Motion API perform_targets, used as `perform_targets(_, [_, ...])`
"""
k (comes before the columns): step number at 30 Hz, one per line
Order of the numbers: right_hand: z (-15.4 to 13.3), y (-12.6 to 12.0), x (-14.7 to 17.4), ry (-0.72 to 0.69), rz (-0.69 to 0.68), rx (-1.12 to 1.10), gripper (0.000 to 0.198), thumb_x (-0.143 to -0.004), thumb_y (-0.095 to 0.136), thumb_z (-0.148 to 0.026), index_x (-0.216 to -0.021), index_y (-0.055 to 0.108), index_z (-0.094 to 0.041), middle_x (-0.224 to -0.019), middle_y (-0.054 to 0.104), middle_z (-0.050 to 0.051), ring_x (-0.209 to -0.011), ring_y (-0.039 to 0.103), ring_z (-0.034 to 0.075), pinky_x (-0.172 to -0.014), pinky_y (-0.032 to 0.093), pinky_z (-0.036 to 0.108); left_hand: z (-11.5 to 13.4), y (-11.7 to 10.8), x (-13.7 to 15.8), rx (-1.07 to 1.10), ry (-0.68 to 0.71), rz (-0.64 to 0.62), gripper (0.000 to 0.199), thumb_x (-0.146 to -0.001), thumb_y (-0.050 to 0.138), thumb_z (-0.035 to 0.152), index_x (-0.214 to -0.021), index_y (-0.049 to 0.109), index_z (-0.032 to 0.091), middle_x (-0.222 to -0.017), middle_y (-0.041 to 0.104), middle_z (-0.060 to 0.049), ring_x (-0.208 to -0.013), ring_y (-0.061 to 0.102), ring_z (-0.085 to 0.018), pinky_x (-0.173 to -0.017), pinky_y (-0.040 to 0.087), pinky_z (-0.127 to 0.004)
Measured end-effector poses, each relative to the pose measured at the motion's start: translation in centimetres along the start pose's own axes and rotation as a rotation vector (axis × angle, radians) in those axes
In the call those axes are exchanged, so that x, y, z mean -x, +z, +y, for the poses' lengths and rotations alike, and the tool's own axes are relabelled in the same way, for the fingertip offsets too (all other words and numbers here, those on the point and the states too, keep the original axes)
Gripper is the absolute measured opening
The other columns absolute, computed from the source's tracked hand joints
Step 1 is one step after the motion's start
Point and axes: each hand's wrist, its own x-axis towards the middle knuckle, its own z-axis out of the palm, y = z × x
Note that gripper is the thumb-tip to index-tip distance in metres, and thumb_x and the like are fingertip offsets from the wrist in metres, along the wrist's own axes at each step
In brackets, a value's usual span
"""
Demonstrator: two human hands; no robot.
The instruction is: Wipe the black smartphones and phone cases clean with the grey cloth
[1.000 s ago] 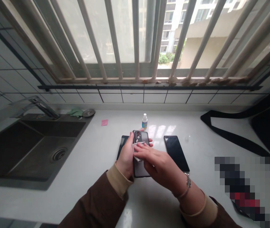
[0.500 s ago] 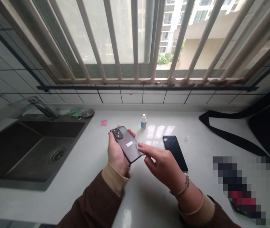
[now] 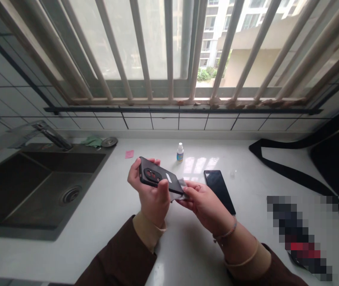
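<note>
A phone case (image 3: 174,183) with a dark frame, a raised camera ring and a small white label is tilted above the counter. My left hand (image 3: 153,198) is closed around its far end and sides, with the thumb near the camera ring. Skin shows through the ring's holes. At the near right end, my right hand (image 3: 202,200) pinches a thin grey cloth (image 3: 182,182) against the case's edge. Behind that wrist a black phone (image 3: 219,188) lies flat on the counter. A small white-capped bottle (image 3: 180,153) with a blue and yellow label stands beyond the case.
On the left is a dark sink (image 3: 59,178) with a faucet (image 3: 51,135). A green cloth (image 3: 92,141) and a metal strainer (image 3: 109,142) sit at its back corner. A pink paper (image 3: 129,154) lies nearby. At right are a black strap (image 3: 291,169) and a pixelated item (image 3: 300,238).
My left hand has turned the phone case so its camera end tilts toward me. My right hand has moved from the back's surface to the end edge, thumb on top, with the grey cloth.
</note>
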Motion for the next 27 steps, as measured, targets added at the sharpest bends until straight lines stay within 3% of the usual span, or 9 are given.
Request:
perform_targets(4, [0.0, -0.3, -0.2, -0.004, 0.011, 0.014, 0.026, -0.088, 0.068, -0.027, -0.107, 0.08, -0.014, -0.1, 0.081, 0.011, -0.086, 0.076, 0.018, -0.082, 0.065, 0.031, -0.3, -0.4, -0.4, -0.117, 0.112, -0.007, 0.086, -0.068, 0.098, 0.035, -0.132, 0.041, 0.031, -0.137, 0.055, -0.012, -0.13, 0.06, -0.029, -0.113, 0.048, -0.045])
perform_targets(7, [0.1, -0.7, -0.3, -0.077, 0.067, 0.082, 0.033, -0.092, 0.064, -0.03, -0.115, 0.079, -0.013, -0.105, 0.082, 0.013, -0.091, 0.078, 0.023, -0.081, 0.066, 0.035, -0.1, -0.4, -0.7, -0.156, 0.085, -0.004, 0.085, -0.067, 0.099, 0.028, -0.129, 0.041, 0.03, -0.133, 0.057, -0.012, -0.126, 0.061, -0.028, -0.11, 0.049, -0.044])
perform_targets(9, [0.2, -0.9, -0.2, -0.213, 0.177, 0.2, 0.038, -0.096, 0.06, -0.034, -0.125, 0.077, -0.015, -0.114, 0.081, 0.013, -0.101, 0.078, 0.026, -0.087, 0.066, 0.04, 0.1, -0.3, -0.8, -0.156, 0.022, -0.008, 0.081, -0.07, 0.098, 0.027, -0.129, 0.042, 0.03, -0.13, 0.058, -0.009, -0.122, 0.063, -0.026, -0.109, 0.05, -0.042])
perform_targets(11, [0.2, -1.0, 0.3, -0.436, 0.287, 0.4, 0.038, -0.1, 0.059, -0.033, -0.131, 0.076, -0.02, -0.127, 0.078, 0.011, -0.116, 0.076, 0.029, -0.099, 0.063, 0.047, 0.3, -0.1, -0.8, -0.145, -0.027, -0.013, 0.075, -0.071, 0.097, 0.026, -0.123, 0.043, 0.03, -0.128, 0.057, -0.007, -0.121, 0.063, -0.024, -0.111, 0.049, -0.04])
perform_targets(15, [0.3, -0.4, 1.4, -0.825, 0.28, 0.749, 0.043, -0.102, 0.056, -0.022, -0.143, 0.069, -0.028, -0.145, 0.069, 0.006, -0.137, 0.065, 0.028, -0.121, 0.05, 0.05, 0.2, 0.0, -0.6, -0.12, -0.101, -0.022, 0.069, -0.073, 0.096, 0.027, -0.117, 0.042, 0.03, -0.126, 0.056, -0.005, -0.122, 0.064, -0.023, -0.11, 0.05, -0.039])
perform_targets(17, [0.4, -0.3, 1.6, -0.848, 0.295, 0.773, 0.044, -0.103, 0.055, -0.021, -0.144, 0.068, -0.028, -0.145, 0.069, 0.006, -0.135, 0.066, 0.027, -0.12, 0.051, 0.05, -0.1, -0.1, -0.5, -0.118, -0.125, -0.034, 0.064, -0.077, 0.093, 0.032, -0.116, 0.042, 0.03, -0.125, 0.056, -0.005, -0.119, 0.066, -0.022, -0.107, 0.052, -0.037])
perform_targets(22, [0.0, -1.4, 1.0, -0.7, 0.554, 0.586, 0.037, -0.107, 0.052, -0.03, -0.139, 0.071, -0.024, -0.138, 0.074, 0.009, -0.131, 0.069, 0.03, -0.115, 0.054, 0.057, -1.2, -0.6, -0.7, -0.168, -0.137, -0.053, 0.04, -0.096, 0.074, 0.044, -0.113, 0.041, 0.029, -0.114, 0.057, -0.002, -0.108, 0.069, -0.017, -0.102, 0.053, -0.033])
perform_targets(25, [-0.2, -1.4, 1.2, -0.851, 0.619, 0.694, 0.042, -0.108, 0.052, -0.023, -0.147, 0.064, -0.025, -0.148, 0.067, 0.008, -0.14, 0.062, 0.028, -0.122, 0.048, 0.056, -1.8, -0.7, -0.5, -0.191, -0.189, -0.07, 0.04, -0.096, 0.073, 0.046, -0.113, 0.042, 0.028, -0.111, 0.058, -0.002, -0.104, 0.07, -0.017, -0.099, 0.055, -0.033])
perform_targets(27, [-0.1, -0.9, 1.3, -1.013, 0.454, 0.901, 0.052, -0.106, 0.051, -0.012, -0.156, 0.056, -0.028, -0.154, 0.062, 0.007, -0.143, 0.06, 0.026, -0.122, 0.049, 0.051, -2.1, -0.9, -0.3, -0.201, -0.194, -0.111, 0.042, -0.094, 0.076, 0.046, -0.113, 0.043, 0.028, -0.112, 0.058, -0.002, -0.104, 0.07, -0.018, -0.097, 0.056, -0.035])
